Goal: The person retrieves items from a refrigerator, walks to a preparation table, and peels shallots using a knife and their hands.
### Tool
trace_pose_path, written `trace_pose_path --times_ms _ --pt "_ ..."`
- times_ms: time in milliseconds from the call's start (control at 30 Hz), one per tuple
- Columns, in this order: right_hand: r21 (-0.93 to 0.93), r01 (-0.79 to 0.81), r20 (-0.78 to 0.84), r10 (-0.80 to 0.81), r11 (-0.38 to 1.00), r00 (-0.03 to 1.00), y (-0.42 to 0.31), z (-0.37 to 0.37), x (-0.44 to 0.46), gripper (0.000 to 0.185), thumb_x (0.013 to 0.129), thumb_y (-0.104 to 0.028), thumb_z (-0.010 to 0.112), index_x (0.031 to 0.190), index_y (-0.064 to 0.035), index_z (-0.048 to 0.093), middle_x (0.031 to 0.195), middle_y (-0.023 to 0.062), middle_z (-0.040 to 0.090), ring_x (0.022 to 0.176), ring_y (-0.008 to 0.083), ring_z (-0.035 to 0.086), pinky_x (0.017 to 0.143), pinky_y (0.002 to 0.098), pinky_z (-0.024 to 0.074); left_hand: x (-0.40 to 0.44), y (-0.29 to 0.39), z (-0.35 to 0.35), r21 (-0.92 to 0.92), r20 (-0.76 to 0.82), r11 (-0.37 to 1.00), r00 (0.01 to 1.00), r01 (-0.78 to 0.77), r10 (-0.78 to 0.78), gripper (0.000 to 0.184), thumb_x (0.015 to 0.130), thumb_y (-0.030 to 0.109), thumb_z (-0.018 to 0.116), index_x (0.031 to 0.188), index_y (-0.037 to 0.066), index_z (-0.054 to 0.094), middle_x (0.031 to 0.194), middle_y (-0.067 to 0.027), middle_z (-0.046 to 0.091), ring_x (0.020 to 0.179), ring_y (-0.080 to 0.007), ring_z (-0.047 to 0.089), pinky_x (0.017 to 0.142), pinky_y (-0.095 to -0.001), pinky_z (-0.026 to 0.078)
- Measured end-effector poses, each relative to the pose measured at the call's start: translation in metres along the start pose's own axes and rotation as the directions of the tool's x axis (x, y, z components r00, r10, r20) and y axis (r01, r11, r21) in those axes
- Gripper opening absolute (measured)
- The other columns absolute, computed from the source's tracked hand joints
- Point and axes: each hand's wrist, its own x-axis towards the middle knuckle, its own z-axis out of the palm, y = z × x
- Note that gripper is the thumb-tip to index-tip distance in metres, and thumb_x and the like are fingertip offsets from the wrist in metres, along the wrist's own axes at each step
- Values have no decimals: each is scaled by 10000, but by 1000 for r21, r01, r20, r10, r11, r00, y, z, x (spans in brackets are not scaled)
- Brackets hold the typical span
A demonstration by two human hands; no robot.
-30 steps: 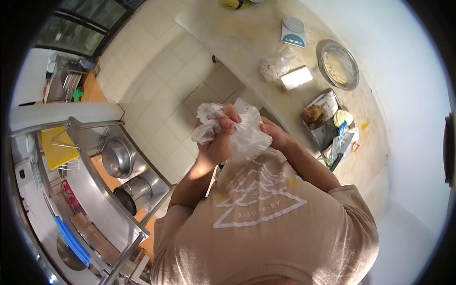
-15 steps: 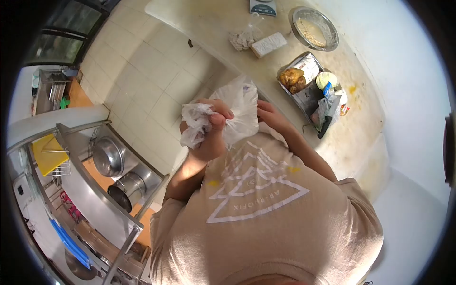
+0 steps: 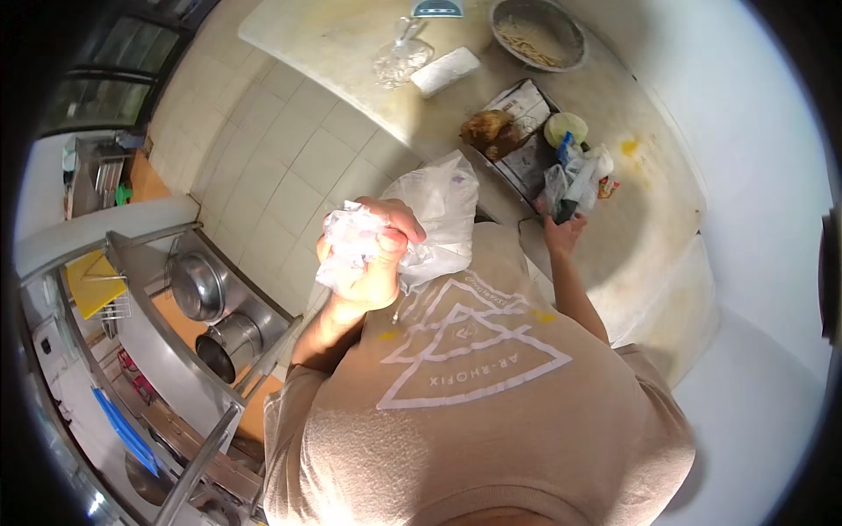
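Note:
My left hand [image 3: 375, 254] is closed in a fist round the bunched neck of a white plastic bag [image 3: 438, 206]. The bag hangs in front of my chest, and its contents cannot be made out. My right hand [image 3: 564, 233] is at the near corner of a metal tray [image 3: 531, 163] on the counter, its fingers bent round something dark there that I cannot identify. Inside the tray are brown lumpy food [image 3: 491, 131], a pale green cabbage [image 3: 566, 131] and several plastic packets [image 3: 579, 175].
A metal bowl [image 3: 577, 54] with pale strips stands far back on the counter [image 3: 653, 206]. Nearby are a white block [image 3: 445, 70], a clear bag [image 3: 403, 63] and a scale [image 3: 437, 8]. Pots [image 3: 228, 346] sit on a metal shelf at left, across the tiled floor [image 3: 289, 140].
My right hand has left the side of the plastic bag and reached right to the tray's near corner. My left hand still grips the bag. The whole view has shifted slightly.

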Motion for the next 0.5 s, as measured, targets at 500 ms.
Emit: trace_pose_path --times_ms 500 --pt "652 -369 548 -75 663 833 -46 -103 9 243 871 -229 704 961 -31 596 696 50 616 613 118 609 518 303 470 -19 -106 136 289 315 887 839 361 -444 178 985 157 610 859 42 663 722 -21 626 636 -100 547 592 -271 424"
